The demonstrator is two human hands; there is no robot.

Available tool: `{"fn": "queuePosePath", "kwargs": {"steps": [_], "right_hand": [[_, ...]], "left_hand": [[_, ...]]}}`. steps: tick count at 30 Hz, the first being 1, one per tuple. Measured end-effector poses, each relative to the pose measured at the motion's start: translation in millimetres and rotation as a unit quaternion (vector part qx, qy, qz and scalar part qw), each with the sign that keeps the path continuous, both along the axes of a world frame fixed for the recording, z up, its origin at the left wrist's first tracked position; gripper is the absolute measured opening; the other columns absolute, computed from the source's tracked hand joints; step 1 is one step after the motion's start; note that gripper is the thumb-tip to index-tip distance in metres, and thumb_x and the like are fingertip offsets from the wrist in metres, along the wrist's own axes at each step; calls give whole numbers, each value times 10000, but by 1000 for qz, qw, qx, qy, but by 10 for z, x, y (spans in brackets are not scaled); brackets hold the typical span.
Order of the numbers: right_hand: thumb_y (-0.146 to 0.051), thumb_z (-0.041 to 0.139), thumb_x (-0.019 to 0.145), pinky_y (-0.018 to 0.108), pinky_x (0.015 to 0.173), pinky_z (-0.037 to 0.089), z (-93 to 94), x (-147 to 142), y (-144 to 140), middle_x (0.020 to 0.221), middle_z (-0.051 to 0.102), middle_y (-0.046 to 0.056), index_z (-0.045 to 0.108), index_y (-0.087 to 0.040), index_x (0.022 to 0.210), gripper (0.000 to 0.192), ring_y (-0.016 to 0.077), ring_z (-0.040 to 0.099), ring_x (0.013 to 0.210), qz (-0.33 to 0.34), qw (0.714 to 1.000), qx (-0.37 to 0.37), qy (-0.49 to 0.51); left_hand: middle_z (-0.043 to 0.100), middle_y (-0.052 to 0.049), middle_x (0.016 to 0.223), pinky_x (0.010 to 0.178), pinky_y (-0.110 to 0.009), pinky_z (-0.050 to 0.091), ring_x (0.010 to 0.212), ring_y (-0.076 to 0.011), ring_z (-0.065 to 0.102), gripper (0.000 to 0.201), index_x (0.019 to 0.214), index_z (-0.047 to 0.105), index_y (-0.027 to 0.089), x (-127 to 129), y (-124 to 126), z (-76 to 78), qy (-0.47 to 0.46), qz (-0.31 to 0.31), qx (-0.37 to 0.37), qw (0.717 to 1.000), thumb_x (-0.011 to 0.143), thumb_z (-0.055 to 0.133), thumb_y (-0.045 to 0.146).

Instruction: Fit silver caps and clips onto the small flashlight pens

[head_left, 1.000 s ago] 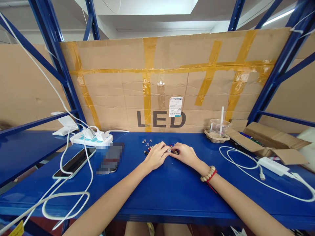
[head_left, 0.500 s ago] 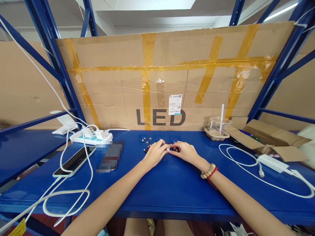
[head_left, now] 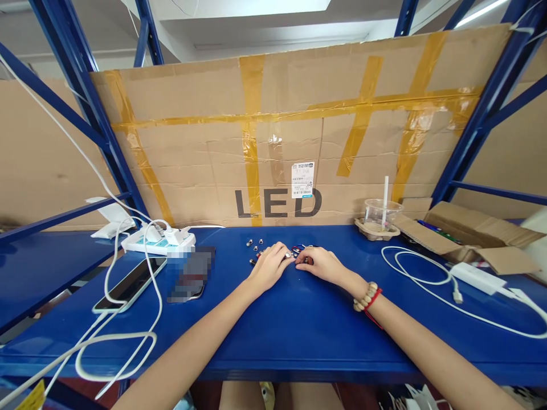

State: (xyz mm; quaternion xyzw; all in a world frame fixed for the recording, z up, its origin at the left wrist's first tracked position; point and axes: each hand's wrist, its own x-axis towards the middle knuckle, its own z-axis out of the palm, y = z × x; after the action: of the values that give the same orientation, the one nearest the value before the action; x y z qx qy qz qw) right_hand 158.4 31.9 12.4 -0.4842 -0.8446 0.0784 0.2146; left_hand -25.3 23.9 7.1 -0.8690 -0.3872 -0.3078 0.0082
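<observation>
Blue tabletop point(head_left: 299, 330) under two bare forearms, both hands meeting at its middle. Left hand point(head_left: 270, 266) curled, fingertips pinching a small silvery part point(head_left: 292, 255) right at the tips of the right hand point(head_left: 319, 264); right hand likewise curled over a cluster of small red, blue and dark parts point(head_left: 300, 249), grip on them too small to make out. Bead bracelet with red cord point(head_left: 368, 296) on the right wrist. Loose silvery studs point(head_left: 255, 245) scattered just beyond the left hand's knuckles, apart from it.

Farther out to the left of the left hand: a blurred-out object point(head_left: 191, 273), a phone point(head_left: 130, 275) lying flat with a white cable point(head_left: 115, 341) looped across it, and a white power strip point(head_left: 158, 241) with plugs in place. Out to the right of the right hand: a clear plastic cup with straw point(head_left: 381, 214) in a pulp tray, a coiled white charger cable point(head_left: 423, 273) and an open cardboard box point(head_left: 465, 239). Beyond both hands, taped cardboard sheet point(head_left: 299, 131) printed "LED", upright against blue rack posts point(head_left: 89, 108).
</observation>
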Motion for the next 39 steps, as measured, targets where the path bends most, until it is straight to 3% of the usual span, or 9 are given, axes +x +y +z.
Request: {"fn": "queuePosePath", "kwargs": {"steps": [16,20,26,31,39], "right_hand": [[-276,548,812,243,635,437,55,-7,-37,895,675,12,662,-225,859,133,152,615,750,38,996,49,61],[-275,542,811,254,666,455,51,-31,-25,856,677,22,677,-218,868,156,150,610,736,27,986,74,145],[-353,581,764,236,526,458,58,-117,-46,772,677,39,682,-165,856,233,135,588,610,54,944,-12,325],[-371,590,754,234,553,454,43,-152,-53,799,670,52,688,-157,838,250,129,576,644,101,924,-48,364],[-428,616,711,206,431,385,69,-177,-85,682,613,19,673,-148,804,301,76,459,488,79,913,-94,390]], "left_hand": [[498,-22,824,697,-301,384,726,-157,479,239,779,433,191,0,-7,5,14,5,10,1000,927,281,302],[493,-19,818,687,-299,383,721,-155,482,235,779,419,190,2,-17,14,16,9,8,1000,928,275,299],[491,-19,819,693,-304,387,727,-157,488,245,789,407,191,-4,-9,9,31,16,-4,999,936,248,305],[496,-25,845,699,-302,389,743,-157,496,285,817,422,188,-5,13,1,46,10,-11,999,943,215,339],[512,-30,894,724,-296,382,790,-158,504,270,913,464,185,-6,14,1,56,-7,-15,998,944,231,320]]}}
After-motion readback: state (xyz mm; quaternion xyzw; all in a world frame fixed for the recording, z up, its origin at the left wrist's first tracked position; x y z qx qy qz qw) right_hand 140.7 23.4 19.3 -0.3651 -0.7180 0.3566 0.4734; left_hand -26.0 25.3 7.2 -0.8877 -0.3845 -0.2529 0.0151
